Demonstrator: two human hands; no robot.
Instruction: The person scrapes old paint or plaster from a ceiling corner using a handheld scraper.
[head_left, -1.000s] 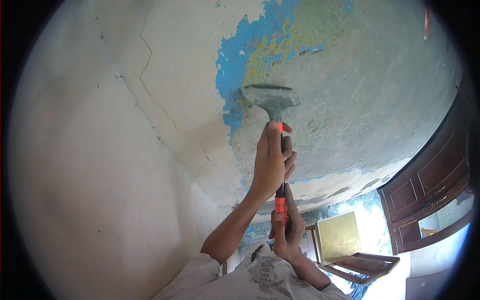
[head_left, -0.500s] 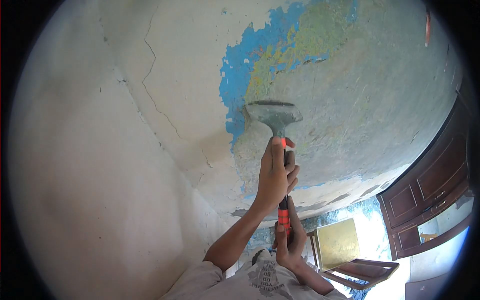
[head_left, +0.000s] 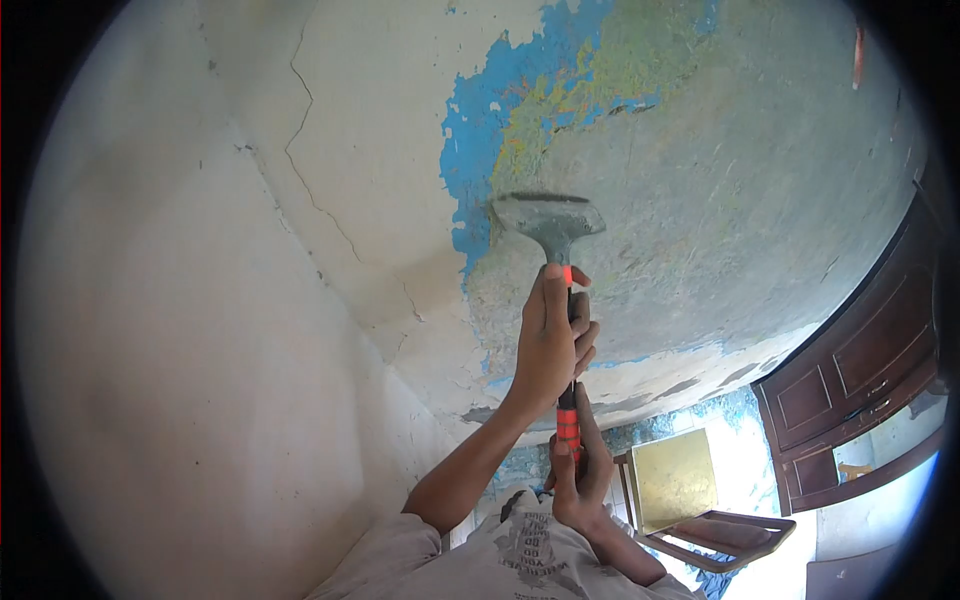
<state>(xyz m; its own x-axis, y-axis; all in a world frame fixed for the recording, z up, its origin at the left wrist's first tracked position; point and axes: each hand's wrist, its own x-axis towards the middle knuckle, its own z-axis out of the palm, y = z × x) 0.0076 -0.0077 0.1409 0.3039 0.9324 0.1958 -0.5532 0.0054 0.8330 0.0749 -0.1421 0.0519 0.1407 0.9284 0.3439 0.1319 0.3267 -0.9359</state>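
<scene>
A wide-bladed wall scraper point(head_left: 550, 218) with a black and red handle is held up against the wall point(head_left: 690, 230). Its blade lies at the bare grey-green area, just right of a strip of blue paint point(head_left: 475, 150). My left hand point(head_left: 550, 335) is wrapped round the upper handle, close below the blade. Lower down, my right hand point(head_left: 583, 480) grips the red end of the same handle. Cream paint point(head_left: 380, 120) with a long thin crack covers the wall to the left of the blue strip.
A chair point(head_left: 675, 485) with a yellowish seat stands below on the right. Dark wooden cabinets point(head_left: 850, 375) line the right side. On the left, a plain pale wall point(head_left: 200, 380) meets the scraped one at a corner.
The whole view has shifted slightly, with wall marks and scraper a little higher in the picture. Against the wall, the blade stays at nearly the same place, and both hands keep their grip.
</scene>
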